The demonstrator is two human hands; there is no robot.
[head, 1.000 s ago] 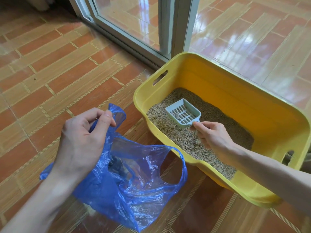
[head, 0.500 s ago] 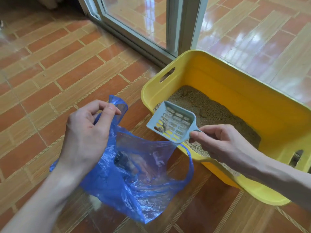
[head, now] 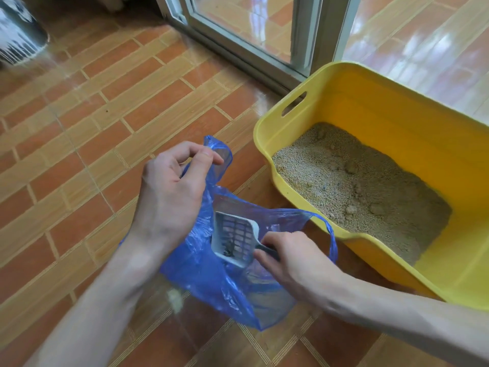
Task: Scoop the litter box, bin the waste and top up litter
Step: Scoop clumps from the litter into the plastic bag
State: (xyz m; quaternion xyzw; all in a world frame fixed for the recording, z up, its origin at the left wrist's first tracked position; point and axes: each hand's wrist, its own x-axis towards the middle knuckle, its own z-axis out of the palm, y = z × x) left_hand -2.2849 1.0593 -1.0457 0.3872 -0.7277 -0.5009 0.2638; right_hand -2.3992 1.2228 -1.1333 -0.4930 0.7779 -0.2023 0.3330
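Left hand (head: 169,197) pinches bag (head: 238,282) handle, keeping mouth open; right hand (head: 288,258) grips scoop (head: 234,238), tipping waste inside.

The left hand (head: 172,197) pinches with thumb and curled fingers; the right hand (head: 288,258), knuckles up, seems clenched, both forearms reaching forward.

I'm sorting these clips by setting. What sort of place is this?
Most likely a home, by a sliding glass door on a tiled floor. A yellow litter box sits there, and the hands hold a scoop in a blue bag.
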